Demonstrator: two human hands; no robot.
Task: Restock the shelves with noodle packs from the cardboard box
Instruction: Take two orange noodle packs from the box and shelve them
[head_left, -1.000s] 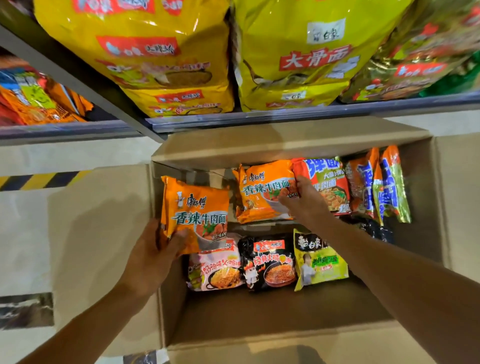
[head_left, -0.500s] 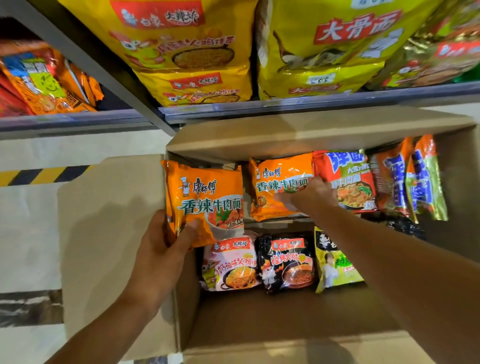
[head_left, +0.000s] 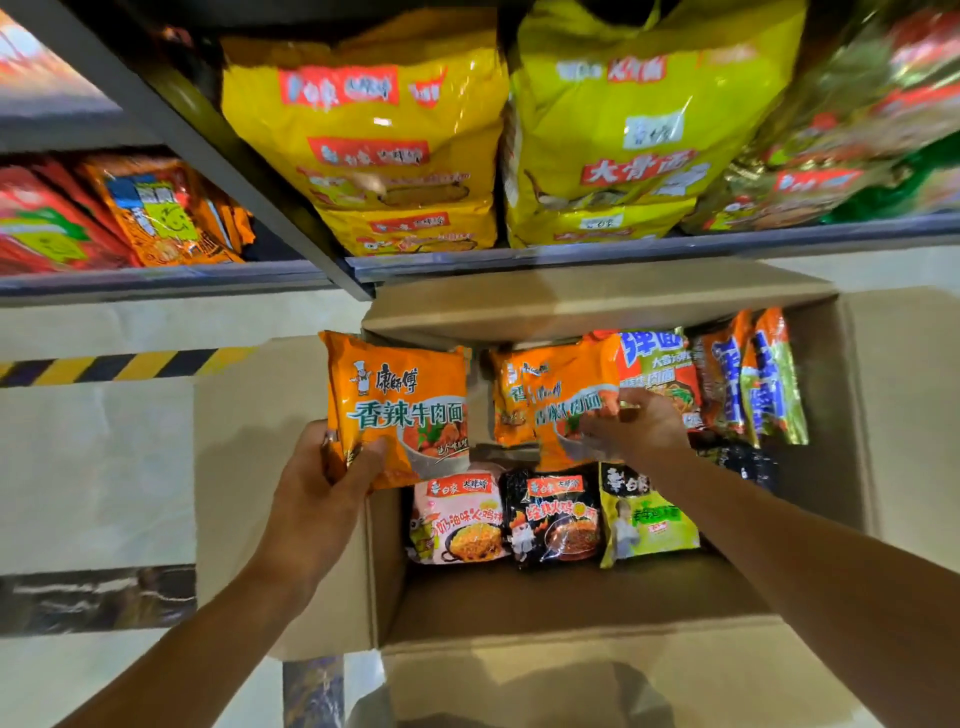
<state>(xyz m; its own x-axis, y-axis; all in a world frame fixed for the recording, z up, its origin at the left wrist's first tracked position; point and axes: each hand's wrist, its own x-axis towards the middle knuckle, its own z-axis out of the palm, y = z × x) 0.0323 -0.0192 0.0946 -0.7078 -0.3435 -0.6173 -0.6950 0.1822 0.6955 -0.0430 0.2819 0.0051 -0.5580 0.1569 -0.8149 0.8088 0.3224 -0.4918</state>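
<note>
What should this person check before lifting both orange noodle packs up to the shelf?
1. Left hand grips first orange pack: ok.
2. Right hand has firm hold of second orange pack: cannot tell, blurred.
3. Second pack clear of cardboard box: not ok, it is above the other packs.
4. Free shelf space for orange packs: cannot tell.
5. Box flaps open: ok.
</note>
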